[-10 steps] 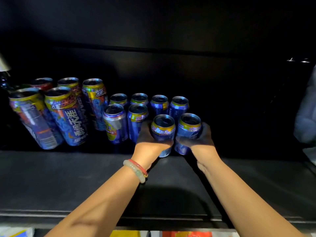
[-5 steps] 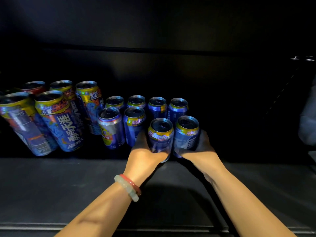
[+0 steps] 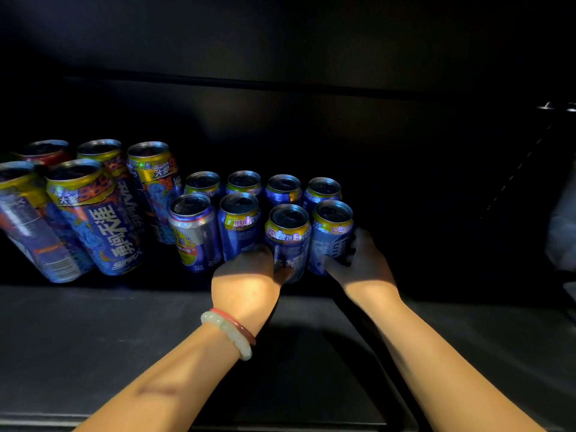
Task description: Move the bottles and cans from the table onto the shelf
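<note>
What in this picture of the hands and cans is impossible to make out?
All in the head view:
- Lower part of the front can: covered by the left hand.
- Side of the neighbouring can: covered by the right hand.
- Leftmost tall can: cut off by the picture's edge.
- Pale shape at the right edge: blurred and cropped.
- Shelf back: lost in darkness.

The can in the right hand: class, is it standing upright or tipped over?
Upright. The can shows its round top facing up, level with its neighbours, while the right hand grips its side.
</note>
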